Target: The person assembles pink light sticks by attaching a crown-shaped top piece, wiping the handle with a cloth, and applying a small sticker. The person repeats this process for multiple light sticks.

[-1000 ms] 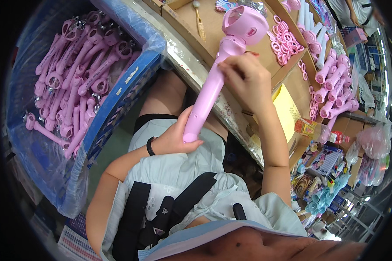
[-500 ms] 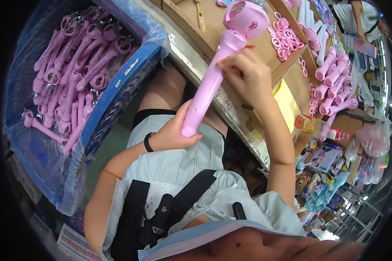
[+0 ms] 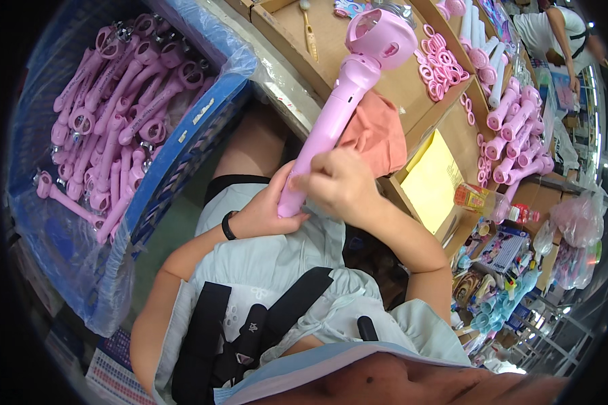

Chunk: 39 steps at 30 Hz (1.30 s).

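Observation:
A pink toy wand [image 3: 324, 128] with a round, open ring-shaped head slants up and away over my lap. My left hand [image 3: 267, 204] is closed around the lower end of its handle. Against the handle, just above the left hand, my right hand [image 3: 341, 185] is curled shut. An orange cloth [image 3: 375, 131] spreads out from behind the right fingers, bunched beside the wand; the grip on it is partly hidden.
On my left stands a blue plastic-lined basket [image 3: 182, 135] of pink wands [image 3: 108, 115]. Cardboard trays ahead hold pink rings [image 3: 441, 64], a brush [image 3: 309, 34] and yellow paper [image 3: 429, 182]. Pink handles [image 3: 520, 121] lie farther right, near a bottle [image 3: 483, 200]. Another person [image 3: 554, 34] is at far right.
My right hand has slid down the handle toward my left hand. The orange cloth, mostly hidden before, now shows. The wand has shifted slightly.

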### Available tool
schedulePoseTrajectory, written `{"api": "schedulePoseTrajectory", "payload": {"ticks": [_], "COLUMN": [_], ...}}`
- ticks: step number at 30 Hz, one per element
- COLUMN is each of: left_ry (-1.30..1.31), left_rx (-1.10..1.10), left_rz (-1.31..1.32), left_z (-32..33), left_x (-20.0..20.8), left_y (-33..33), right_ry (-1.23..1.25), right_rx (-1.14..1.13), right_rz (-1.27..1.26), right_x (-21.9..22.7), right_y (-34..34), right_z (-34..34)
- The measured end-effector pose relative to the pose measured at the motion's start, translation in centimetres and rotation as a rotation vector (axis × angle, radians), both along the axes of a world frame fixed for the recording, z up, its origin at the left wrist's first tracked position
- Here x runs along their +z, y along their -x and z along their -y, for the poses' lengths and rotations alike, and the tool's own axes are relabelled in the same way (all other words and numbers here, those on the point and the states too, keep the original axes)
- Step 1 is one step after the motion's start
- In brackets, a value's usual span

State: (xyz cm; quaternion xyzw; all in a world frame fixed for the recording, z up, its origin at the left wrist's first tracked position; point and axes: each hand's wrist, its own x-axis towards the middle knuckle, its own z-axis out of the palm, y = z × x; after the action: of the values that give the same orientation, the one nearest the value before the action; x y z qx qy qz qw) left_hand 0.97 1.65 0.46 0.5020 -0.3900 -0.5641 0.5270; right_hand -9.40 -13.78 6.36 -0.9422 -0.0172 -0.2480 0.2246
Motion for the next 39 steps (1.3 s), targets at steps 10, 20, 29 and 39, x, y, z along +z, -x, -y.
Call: {"api": "schedulePoseTrajectory", "payload": {"ticks": [10,20,29,39], "left_ry": [-0.038,-0.073,-0.076,-0.113], "left_rx": [-0.023,-0.133,-0.222,-0.136], "left_rz": [-0.070,-0.141,-1.092,-0.278], "left_z": [-0.4,-0.6,-0.4,0.7], "left_x": [0.3,-0.6,-2.3,-0.6], "left_y": [0.0,-0.3,-0.2,-0.2], "right_ry": [0.092,-0.016,-0.250,-0.004], "right_rx": [-0.462,-0.207,-0.380,-0.181], "right_rz": [0.315,0.037,0.018,0.027], "right_x": [0.3,1.1,-0.1,0.7], "right_y": [-4.4,-1.0,-1.2,0.4], "right_z": [10.4,3.1,5.8,-0.7]}}
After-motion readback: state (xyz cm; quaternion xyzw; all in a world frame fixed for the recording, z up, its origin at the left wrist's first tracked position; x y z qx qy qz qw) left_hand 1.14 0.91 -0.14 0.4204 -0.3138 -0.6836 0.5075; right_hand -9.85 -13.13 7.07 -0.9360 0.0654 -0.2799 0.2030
